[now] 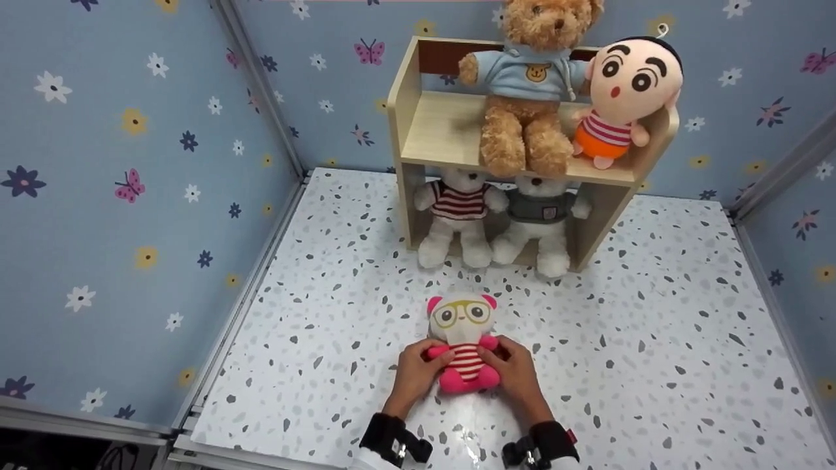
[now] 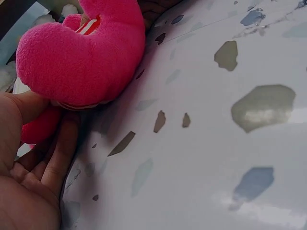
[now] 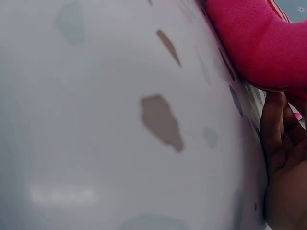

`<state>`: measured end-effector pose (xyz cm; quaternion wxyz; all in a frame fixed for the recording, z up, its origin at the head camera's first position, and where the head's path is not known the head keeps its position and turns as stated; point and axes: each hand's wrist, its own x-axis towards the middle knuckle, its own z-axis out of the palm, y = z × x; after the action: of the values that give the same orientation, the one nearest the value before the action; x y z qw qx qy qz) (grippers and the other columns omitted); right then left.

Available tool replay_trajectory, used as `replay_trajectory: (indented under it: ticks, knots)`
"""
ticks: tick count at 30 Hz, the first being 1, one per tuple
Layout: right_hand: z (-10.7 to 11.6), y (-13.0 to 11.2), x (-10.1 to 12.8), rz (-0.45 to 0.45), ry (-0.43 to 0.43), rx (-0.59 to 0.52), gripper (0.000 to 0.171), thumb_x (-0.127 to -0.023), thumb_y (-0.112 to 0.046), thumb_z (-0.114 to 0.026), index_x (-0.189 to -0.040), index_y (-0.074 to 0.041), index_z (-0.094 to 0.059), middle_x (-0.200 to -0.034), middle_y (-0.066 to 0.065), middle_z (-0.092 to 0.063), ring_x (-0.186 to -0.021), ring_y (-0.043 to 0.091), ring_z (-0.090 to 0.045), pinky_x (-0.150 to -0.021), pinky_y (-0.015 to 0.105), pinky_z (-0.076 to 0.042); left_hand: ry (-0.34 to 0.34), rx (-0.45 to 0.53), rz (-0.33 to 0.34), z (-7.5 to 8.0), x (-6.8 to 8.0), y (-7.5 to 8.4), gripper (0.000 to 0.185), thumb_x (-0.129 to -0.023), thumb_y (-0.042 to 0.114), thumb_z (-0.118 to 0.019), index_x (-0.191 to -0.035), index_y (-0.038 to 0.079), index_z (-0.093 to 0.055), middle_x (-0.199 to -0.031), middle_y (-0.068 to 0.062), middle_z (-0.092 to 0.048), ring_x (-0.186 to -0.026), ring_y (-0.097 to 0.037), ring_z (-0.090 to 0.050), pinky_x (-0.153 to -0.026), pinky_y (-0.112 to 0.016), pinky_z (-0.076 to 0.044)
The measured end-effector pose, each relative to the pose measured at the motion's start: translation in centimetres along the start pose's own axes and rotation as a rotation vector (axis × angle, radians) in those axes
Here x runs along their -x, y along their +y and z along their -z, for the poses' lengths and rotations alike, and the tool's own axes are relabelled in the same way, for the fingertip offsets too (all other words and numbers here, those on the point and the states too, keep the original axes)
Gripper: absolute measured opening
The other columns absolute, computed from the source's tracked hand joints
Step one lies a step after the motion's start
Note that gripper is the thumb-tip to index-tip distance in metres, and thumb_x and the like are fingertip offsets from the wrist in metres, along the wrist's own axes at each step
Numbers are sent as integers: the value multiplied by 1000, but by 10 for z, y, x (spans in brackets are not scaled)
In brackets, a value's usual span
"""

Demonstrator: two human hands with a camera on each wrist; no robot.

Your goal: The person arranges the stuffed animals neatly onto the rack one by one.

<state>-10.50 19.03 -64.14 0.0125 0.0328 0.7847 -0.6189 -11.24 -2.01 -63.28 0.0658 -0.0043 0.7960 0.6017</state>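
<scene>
A pink and white plush panda with yellow glasses and a red-striped belly lies face up on the speckled table, its head toward the shelf. My left hand grips its left side in the head view, thumb on the belly and fingers tucked underneath. On the opposite side my right hand holds it the same way, thumb by the stripes. The left wrist view shows the plush's pink legs close up, the left fingers beneath its side. In the right wrist view, fingers reach under the pink plush.
Behind the panda stands a two-tier wooden shelf. A brown teddy bear and a cartoon boy doll sit on top. Below are a white bear in a striped shirt and one in grey. Flowered walls enclose the table.
</scene>
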Motion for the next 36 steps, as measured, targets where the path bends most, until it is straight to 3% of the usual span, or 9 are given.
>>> replay_trajectory:
  ticks: [6, 12, 19, 27, 36]
  knots:
    - [-1, 0, 3, 26, 20, 20, 14, -85, -34, -72, -93, -22, -68, -82, 1, -65, -77, 16, -58, -66, 24, -46, 1, 19, -7, -2, 0, -2, 23, -80, 36, -76, -95, 19, -73, -89, 1, -71, -82, -9, -61, -76, -22, -48]
    - [-2, -3, 5, -2, 18, 10, 9, -88, -28, -70, -94, -21, -68, -83, 2, -63, -79, 16, -56, -68, 25, -45, 4, 10, -9, -2, 0, -3, 23, -81, 38, -74, -95, 19, -72, -91, 0, -71, -85, -10, -61, -79, -24, -47]
    - [0, -32, 15, -30, -10, -24, 10, -91, -16, -66, -99, -9, -67, -89, 8, -64, -83, 14, -57, -72, 24, -47, -2, 2, -3, -1, 2, 2, 20, -83, 34, -73, -97, 20, -72, -93, 1, -70, -88, -10, -61, -81, -26, -47]
    - [-1, -7, 8, -46, 10, -9, 15, -89, -29, -69, -97, -17, -67, -90, 4, -65, -86, 16, -58, -74, 25, -47, -35, -19, -24, 2, 2, 8, 16, -86, 27, -71, -100, 19, -71, -95, 1, -68, -90, -11, -61, -83, -27, -47]
    - [1, -15, 4, -36, -5, 84, 12, -88, -26, -70, -94, -16, -67, -83, 2, -63, -76, 13, -55, -66, 23, -45, -35, -54, -60, 7, 1, 17, 14, -86, 24, -71, -99, 19, -70, -93, 2, -69, -85, -8, -60, -77, -23, -47]
